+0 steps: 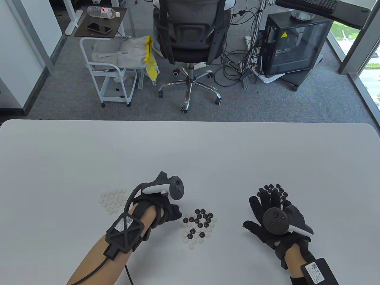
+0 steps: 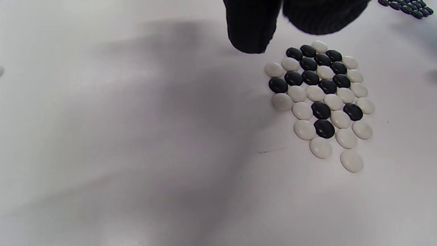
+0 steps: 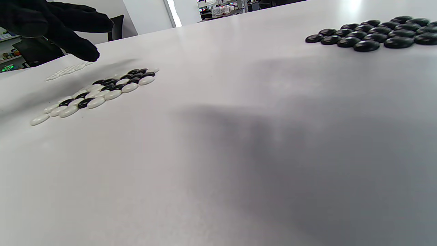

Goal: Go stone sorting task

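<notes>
White table point(image 1: 190, 154) | mixed stones point(image 1: 198, 225) between hands | left grip point(image 1: 166, 207) unclear | right grip point(image 1: 267, 213) spread

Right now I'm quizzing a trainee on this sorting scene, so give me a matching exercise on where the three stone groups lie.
Things:
1. white stones pile
2. mixed stones cluster
3. black stones pile

Places, in the table view:
A. under the right hand's fingertips
B. between the two hands
C. left of the left hand

Pairs: 1-C, 2-B, 3-A
</notes>
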`<state>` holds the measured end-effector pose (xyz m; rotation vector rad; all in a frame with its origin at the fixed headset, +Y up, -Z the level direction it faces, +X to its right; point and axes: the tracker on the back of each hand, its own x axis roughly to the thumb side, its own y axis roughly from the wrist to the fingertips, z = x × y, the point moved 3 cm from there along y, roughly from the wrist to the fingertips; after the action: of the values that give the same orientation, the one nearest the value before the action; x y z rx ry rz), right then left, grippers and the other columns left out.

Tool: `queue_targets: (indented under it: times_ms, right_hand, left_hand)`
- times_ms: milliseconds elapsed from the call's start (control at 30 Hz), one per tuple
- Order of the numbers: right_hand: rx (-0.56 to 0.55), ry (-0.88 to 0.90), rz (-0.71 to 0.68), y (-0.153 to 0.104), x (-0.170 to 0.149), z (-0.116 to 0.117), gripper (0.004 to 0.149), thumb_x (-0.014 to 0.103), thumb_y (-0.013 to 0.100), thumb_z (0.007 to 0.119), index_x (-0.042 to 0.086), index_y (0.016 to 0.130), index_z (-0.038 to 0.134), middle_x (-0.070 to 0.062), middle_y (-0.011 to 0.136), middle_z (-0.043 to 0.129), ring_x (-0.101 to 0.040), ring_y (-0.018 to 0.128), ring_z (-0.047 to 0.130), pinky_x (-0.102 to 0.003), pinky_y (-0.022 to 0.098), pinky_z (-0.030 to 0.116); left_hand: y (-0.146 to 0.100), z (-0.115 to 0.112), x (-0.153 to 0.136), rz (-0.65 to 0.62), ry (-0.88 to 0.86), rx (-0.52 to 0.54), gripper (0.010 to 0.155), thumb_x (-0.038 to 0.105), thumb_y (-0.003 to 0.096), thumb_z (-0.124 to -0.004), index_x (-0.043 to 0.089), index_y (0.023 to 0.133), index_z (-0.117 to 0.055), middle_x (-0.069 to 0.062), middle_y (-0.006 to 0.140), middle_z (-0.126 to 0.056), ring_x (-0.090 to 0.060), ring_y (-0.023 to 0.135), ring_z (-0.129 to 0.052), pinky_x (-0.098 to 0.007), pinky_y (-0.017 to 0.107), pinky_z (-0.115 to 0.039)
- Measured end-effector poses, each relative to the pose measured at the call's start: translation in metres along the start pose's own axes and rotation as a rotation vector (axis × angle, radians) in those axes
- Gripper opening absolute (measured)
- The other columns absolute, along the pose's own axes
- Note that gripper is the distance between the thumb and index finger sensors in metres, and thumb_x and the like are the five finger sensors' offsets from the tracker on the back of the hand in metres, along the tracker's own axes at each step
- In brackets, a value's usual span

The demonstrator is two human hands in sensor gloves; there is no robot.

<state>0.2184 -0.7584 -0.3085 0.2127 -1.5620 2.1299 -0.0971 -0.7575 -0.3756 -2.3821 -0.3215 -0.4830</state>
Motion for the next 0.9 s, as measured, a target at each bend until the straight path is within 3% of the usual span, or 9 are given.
queue_targets:
  times_ms: [233,433,600,700,900]
  right_hand:
    - [0.007,-0.003,0.006,0.000,0.000,0.001,0.085,0.052,0.065,0.051,-0.004,0.118,0.017,-0.047,0.110,0.000,-0.069,0.089,-0.008,-0.088,0.053,0.006]
    - [0.011,-0.009,0.011,0.000,-0.001,0.001,0.085,0.051,0.065,0.052,-0.005,0.118,0.017,-0.047,0.110,0.000,-0.068,0.089,-0.008,-0.088,0.053,0.006]
    - [0.013,-0.008,0.013,0.000,-0.001,0.000,0.085,0.052,0.065,0.052,-0.005,0.118,0.017,-0.047,0.110,0.000,-0.068,0.089,-0.008,-0.088,0.053,0.006]
    - [0.012,-0.007,0.011,-0.001,-0.001,0.000,0.085,0.052,0.065,0.052,-0.005,0.119,0.017,-0.047,0.110,0.000,-0.068,0.089,-0.008,-0.088,0.053,0.006]
    - [0.010,-0.006,0.005,0.000,0.000,0.000,0.085,0.052,0.065,0.052,-0.005,0.119,0.017,-0.047,0.110,0.000,-0.068,0.089,-0.008,-0.088,0.053,0.006]
  left_hand:
    - [0.017,-0.011,0.025,-0.050,0.038,-0.025,0.070,0.054,0.0501,-0.054,0.031,0.116,-0.049,-0.024,0.113,0.005,-0.056,0.093,0.009,-0.082,0.055,-0.007]
    - [0.026,-0.019,0.017,-0.033,0.033,-0.048,0.069,0.054,0.0495,-0.052,0.034,0.115,-0.045,-0.023,0.112,0.007,-0.055,0.092,0.012,-0.082,0.055,-0.006]
    - [0.025,-0.007,-0.030,0.133,-0.017,-0.011,0.068,0.054,0.0495,-0.051,0.036,0.115,-0.049,-0.021,0.112,0.009,-0.054,0.092,0.015,-0.081,0.053,-0.002]
    - [0.022,-0.001,-0.077,0.249,-0.131,-0.019,0.067,0.054,0.0493,-0.052,0.037,0.114,-0.051,-0.020,0.112,0.010,-0.053,0.091,0.017,-0.081,0.053,0.000]
    - [0.009,-0.004,-0.134,0.405,-0.257,-0.022,0.068,0.056,0.0489,-0.052,0.036,0.114,-0.056,-0.019,0.112,0.011,-0.053,0.091,0.017,-0.081,0.052,0.001]
